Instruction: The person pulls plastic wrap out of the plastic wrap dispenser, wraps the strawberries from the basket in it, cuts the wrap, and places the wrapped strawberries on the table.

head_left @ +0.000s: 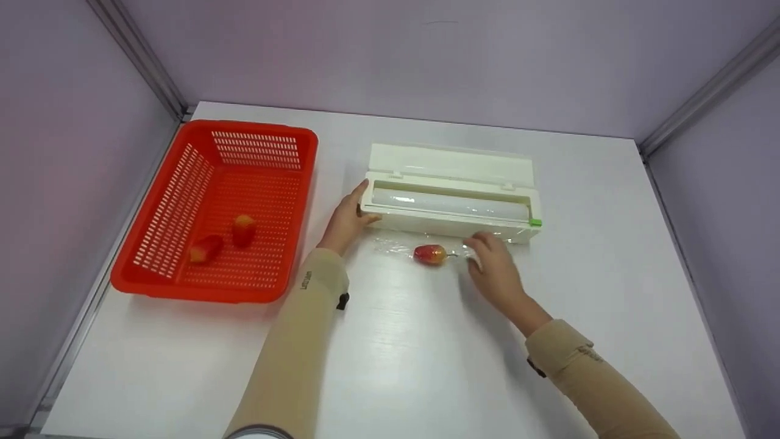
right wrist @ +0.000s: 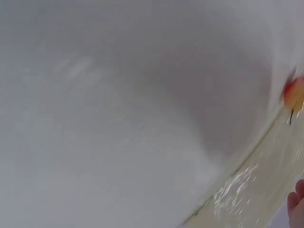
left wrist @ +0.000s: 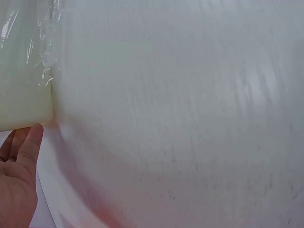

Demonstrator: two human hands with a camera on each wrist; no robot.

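Here, the left hand (head_left: 348,222) grips a long white plastic box (head_left: 426,224); whether the right hand (head_left: 498,273) pinches clear film (head_left: 393,246) near the red-yellow fruit (head_left: 430,254) is unclear

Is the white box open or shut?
The white box is open: its lid is flipped back, and the roll inside shows.

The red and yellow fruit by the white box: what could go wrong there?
The fruit is rounded and no hand holds it, so it might roll if bumped. The clear film near it looks wrinkled, so it could stick to itself. The left hand touches one end of the white box; without it, the box might slide.
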